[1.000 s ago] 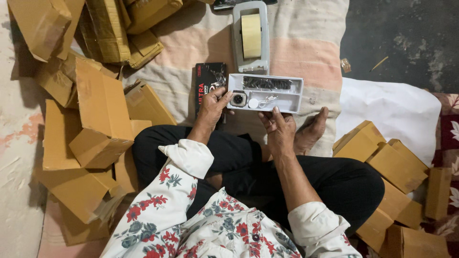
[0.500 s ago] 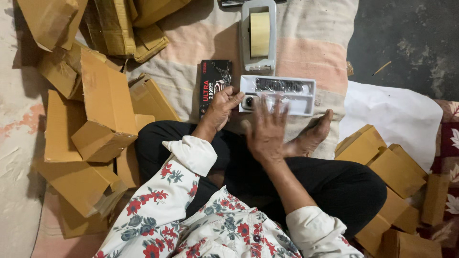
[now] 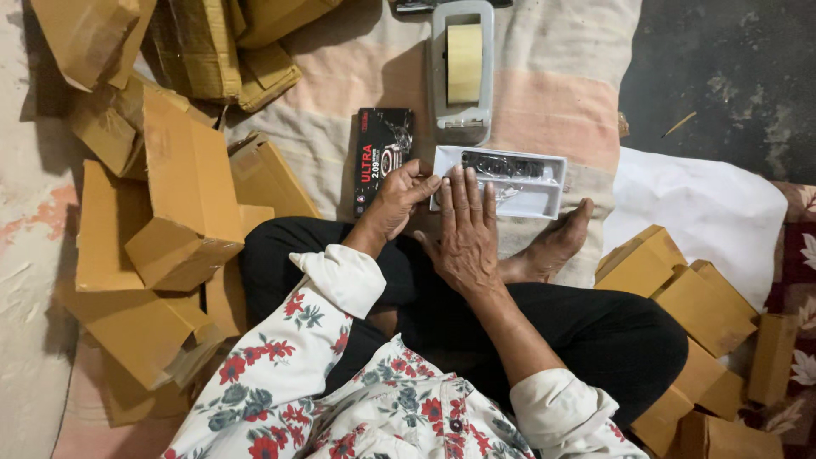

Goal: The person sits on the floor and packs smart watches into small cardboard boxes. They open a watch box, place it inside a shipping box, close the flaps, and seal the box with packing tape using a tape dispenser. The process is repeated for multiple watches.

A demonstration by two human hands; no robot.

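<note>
A white plastic tray [image 3: 534, 194] with a black strap-like item in it lies on the blanket in front of my crossed legs. My left hand [image 3: 398, 197] grips the tray's left end, thumb and fingers curled on its edge. Palm down with the fingers spread, my right hand [image 3: 467, 228] lies flat over the tray's left part and hides what is under it. A black printed product box [image 3: 379, 150] lies just left of the tray, beside my left hand.
A grey tape dispenser [image 3: 461, 72] with a roll of tan tape sits just beyond the tray. Brown cardboard boxes are piled at the left [image 3: 183, 200] and right [image 3: 701, 302]. A white sheet [image 3: 701, 208] and my bare foot [image 3: 557, 242] lie right of the tray.
My right hand has moved from the tray's near edge up onto the tray and spread flat, covering the round piece at its left end. My left hand stays at the tray's left end.
</note>
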